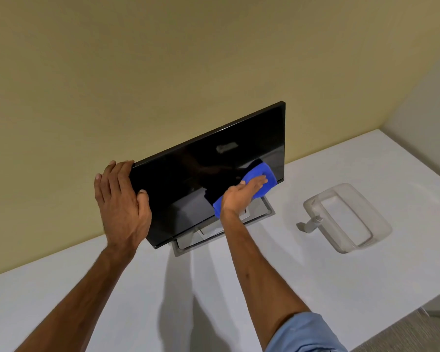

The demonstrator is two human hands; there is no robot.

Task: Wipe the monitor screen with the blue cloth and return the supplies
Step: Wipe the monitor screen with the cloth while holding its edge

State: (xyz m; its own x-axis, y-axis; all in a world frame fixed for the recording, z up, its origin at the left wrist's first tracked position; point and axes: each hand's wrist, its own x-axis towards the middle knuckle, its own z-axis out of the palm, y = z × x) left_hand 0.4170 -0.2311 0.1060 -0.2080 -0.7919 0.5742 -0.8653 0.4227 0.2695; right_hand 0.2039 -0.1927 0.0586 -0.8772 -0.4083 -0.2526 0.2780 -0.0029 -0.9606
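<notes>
Monitor (188, 179) edge gripped by left hand (122, 204); right hand (241, 195) fingers flat on blue cloth (262, 169).

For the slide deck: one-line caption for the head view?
Left hand grips the monitor by its edge while the right hand presses the blue cloth on its screen.

- A plain matte yellow-beige wall (163, 59) is filling the upper half of the view, with nothing hanging on it.
- A paler, off-white side wall (432, 118) is meeting it at a corner on the right.
- A smooth white table (341, 288) is standing against both walls and stretching across the lower half of the view.
- Soft, even indoor light is falling on the tabletop, and faint grey shadows are lying across it.
- A strip of grey-beige woven floor (404, 336) is showing past the table's near right edge.
</notes>
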